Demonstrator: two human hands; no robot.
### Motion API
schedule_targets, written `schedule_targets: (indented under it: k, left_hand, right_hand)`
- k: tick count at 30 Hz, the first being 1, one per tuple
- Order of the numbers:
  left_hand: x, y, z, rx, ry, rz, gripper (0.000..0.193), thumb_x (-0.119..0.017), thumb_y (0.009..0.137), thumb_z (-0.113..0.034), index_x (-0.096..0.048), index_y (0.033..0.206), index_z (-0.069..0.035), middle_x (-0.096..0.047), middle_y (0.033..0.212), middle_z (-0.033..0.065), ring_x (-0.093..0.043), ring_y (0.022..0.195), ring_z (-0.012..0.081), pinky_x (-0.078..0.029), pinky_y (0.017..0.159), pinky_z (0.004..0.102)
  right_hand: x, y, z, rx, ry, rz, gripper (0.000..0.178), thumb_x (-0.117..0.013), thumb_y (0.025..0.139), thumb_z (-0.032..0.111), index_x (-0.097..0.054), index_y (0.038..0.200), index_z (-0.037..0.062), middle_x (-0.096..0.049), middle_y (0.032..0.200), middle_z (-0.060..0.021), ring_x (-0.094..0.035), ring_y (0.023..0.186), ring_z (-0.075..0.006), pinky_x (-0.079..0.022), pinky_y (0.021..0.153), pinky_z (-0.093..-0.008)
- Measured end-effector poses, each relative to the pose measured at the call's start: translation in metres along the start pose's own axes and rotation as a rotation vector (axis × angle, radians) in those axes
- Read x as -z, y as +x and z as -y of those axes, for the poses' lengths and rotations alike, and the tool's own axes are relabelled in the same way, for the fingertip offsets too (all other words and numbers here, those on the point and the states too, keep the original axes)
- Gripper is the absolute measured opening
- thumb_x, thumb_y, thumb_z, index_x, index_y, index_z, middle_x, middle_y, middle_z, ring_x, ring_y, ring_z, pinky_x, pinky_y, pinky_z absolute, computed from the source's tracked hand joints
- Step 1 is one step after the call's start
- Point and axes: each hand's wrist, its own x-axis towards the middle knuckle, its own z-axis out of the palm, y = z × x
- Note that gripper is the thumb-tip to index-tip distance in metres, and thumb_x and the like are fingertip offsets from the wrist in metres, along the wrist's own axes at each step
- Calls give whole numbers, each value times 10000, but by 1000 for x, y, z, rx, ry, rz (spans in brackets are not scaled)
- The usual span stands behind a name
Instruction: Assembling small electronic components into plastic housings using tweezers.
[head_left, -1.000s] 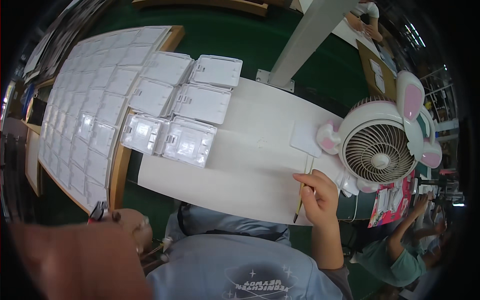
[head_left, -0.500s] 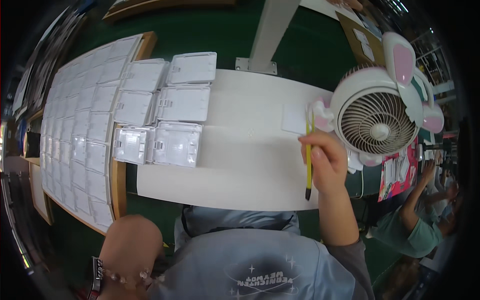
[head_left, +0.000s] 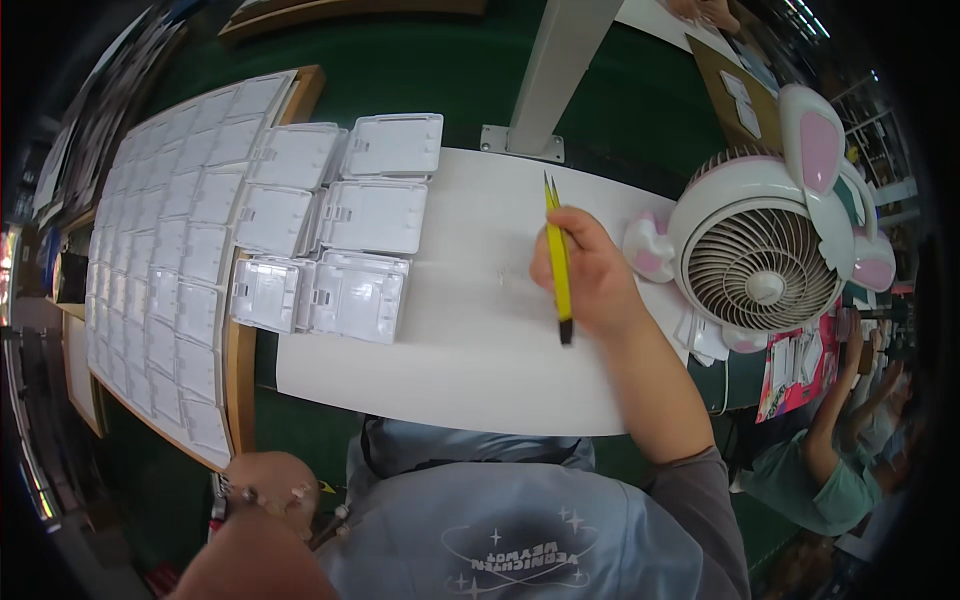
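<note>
My right hand (head_left: 588,270) is closed around a pair of yellow tweezers (head_left: 560,270). Their thin pointed tips aim away from me, and the black end points back toward me. The hand is above the white tabletop (head_left: 480,380), right of the middle. At the lower left is my left arm (head_left: 255,560), with a beaded bracelet near its wrist; I cannot make out the fingers of that hand. Stacked white plastic cases (head_left: 375,215) stand in two columns on the left of the table, to the left of the tweezers.
A tilted wooden-framed board (head_left: 240,380) covered with rows of white cases stands at the left. On the right is a white and pink rabbit-eared fan (head_left: 765,260). A pale metal post (head_left: 562,75) rises behind the table. Another person in a green shirt (head_left: 815,480) is at far right.
My right hand has moved left and away from me with the tweezers, from beside the fan toward the table's middle. The left arm has shifted at the lower left.
</note>
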Motion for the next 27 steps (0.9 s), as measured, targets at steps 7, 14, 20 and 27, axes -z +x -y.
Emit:
schedule_targets:
  k: [7,14,20,27]
  left_hand:
    - [91,-94,51,439,313,-71,524,-386,1024,-425,-556,1264,8,-565,1325,175,-486,1294,285,-298,1134,495]
    - [82,-135,109,997,756,1082,311,-632,864,1,-680,1158,-87,-621,1282,152,-484,1317,378,-371,1125,436]
    - [86,-138,129,846,860,1185,192,-706,770,27,-677,935,-68,-646,1220,142,-509,1272,426,-411,1095,480]
    - [76,-112,138,656,736,1133,158,-713,788,21,-670,912,-66,-674,1171,132,-533,1264,396,-413,1097,458]
  right_hand:
    - [-1,-10,9,205,-410,102,342,-721,919,295,-581,1165,102,-532,806,2,-485,731,-119,-386,664,-297]
    - [3,-1,8,247,-968,233,383,-610,959,408,-704,1058,49,-642,888,-65,-570,808,-200,-436,695,-328]
    - [8,5,22,307,-1227,132,256,-692,874,242,-700,1075,84,-653,863,-90,-599,793,-259,-464,715,-353]
    - [12,5,11,412,-1335,-47,266,-773,787,77,-712,1046,72,-686,834,-80,-616,719,-230,-474,678,-325]
